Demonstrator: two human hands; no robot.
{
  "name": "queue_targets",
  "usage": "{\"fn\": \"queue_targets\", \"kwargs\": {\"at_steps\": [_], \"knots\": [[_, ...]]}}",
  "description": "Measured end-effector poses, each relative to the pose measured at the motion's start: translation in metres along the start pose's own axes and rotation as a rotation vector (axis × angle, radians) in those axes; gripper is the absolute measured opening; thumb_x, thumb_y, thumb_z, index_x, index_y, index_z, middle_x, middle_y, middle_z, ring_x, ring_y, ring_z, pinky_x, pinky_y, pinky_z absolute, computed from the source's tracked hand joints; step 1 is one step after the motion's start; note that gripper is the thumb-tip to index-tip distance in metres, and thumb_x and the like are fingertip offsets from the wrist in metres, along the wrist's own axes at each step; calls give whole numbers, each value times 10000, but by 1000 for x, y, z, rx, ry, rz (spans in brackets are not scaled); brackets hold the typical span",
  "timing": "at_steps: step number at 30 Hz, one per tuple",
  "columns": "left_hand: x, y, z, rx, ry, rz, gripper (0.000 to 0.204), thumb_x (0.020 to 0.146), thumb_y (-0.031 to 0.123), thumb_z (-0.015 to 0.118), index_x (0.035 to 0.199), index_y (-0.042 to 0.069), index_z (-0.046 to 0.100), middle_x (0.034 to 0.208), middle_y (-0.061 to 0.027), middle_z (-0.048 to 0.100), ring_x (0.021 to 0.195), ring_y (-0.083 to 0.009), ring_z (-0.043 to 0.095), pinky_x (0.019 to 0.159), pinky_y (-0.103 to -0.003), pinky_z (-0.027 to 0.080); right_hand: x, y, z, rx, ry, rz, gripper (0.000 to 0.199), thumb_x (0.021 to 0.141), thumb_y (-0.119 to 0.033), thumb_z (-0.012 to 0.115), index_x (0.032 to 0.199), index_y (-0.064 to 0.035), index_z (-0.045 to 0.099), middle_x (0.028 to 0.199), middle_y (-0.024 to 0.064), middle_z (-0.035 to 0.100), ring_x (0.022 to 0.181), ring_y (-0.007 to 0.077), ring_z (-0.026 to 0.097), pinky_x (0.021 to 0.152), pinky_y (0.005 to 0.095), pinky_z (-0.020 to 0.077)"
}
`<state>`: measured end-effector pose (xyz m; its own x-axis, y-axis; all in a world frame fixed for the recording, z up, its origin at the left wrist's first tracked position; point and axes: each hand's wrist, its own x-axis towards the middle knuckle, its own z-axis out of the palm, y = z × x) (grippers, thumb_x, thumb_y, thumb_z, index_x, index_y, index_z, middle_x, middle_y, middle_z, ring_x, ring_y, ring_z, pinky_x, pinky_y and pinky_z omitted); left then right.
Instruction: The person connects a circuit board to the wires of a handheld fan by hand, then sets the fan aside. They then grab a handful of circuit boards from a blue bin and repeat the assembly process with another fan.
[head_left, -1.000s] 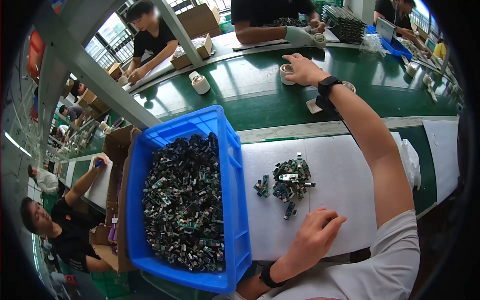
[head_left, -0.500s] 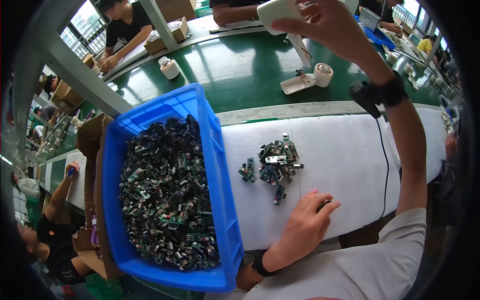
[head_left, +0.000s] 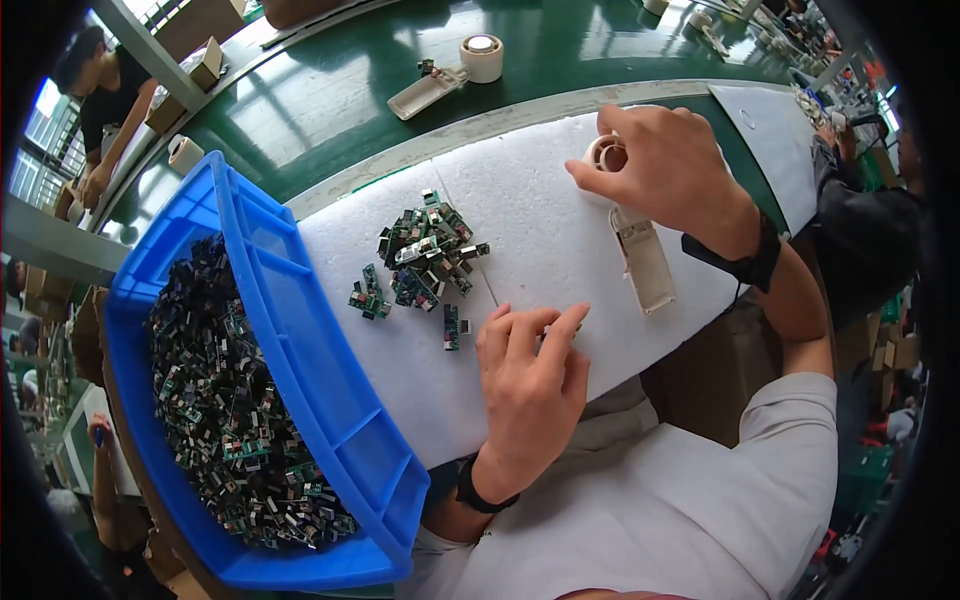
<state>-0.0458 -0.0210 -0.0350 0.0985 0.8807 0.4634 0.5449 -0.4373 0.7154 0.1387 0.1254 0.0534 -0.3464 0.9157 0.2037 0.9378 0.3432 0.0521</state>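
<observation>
My right hand point(head_left: 680, 170) grips the round cup end of a white plastic housing point(head_left: 650, 268), thumb and fingers about its rim. The housing's long open tray end points toward me on the white foam sheet point(head_left: 540, 225). Over the sheet's near edge, my left hand point(head_left: 533, 375) is closed in a loose pinch. A small circuit board point(head_left: 578, 326) shows only partly between its fingertips. Left of the hands lies a pile of small green circuit boards point(head_left: 430, 250) with metal connectors. Two smaller bits, a board cluster point(head_left: 370, 293) and a single board point(head_left: 453, 327), lie beside it.
A deep blue bin point(head_left: 330, 370) full of circuit boards stands at my left. Beyond the sheet runs a green conveyor point(head_left: 330, 110), carrying another white housing point(head_left: 430, 93) and a white round part point(head_left: 184, 153). Other people work at the far left and at the right.
My right hand has come down from above the conveyor with the white housing, onto the foam sheet. My left hand stays closed near the sheet's front. The view has swung rightward.
</observation>
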Motion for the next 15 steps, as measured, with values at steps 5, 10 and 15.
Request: {"fn": "queue_targets", "kwargs": {"at_steps": [5, 10, 15], "knots": [[-1, 1, 7, -52, 44, 14, 389, 764, -102, 660, 1081, 108, 743, 1006, -78, 621, 973, -289, 581, 993, -463, 477, -18, 2, 4, -136, 196, 37, 309, 896, -346, 738, 970, -50, 684, 673, 99, 647, 570, 226, 645, 548, 311, 495], [0, 0, 8, -120, 72, -49, 393, 752, -136, 671, 1042, 113, 761, 1001, -83, 617, 973, -263, 587, 927, -420, 500, -48, -12, -26, 216, 193, 22, 177, 894, -187, 737, 1040, -95, 702, 670, 83, 646, 548, 202, 614, 539, 314, 485], [2, 0, 11, -215, 159, -69, 431, 701, -146, 695, 1029, 124, 768, 1059, -111, 615, 976, -278, 583, 841, -374, 500, -67, 15, -8, 378, 15, -62, 253, 850, -143, 770, 1096, -128, 714, 685, 61, 637, 554, 179, 599, 532, 316, 477]]}}
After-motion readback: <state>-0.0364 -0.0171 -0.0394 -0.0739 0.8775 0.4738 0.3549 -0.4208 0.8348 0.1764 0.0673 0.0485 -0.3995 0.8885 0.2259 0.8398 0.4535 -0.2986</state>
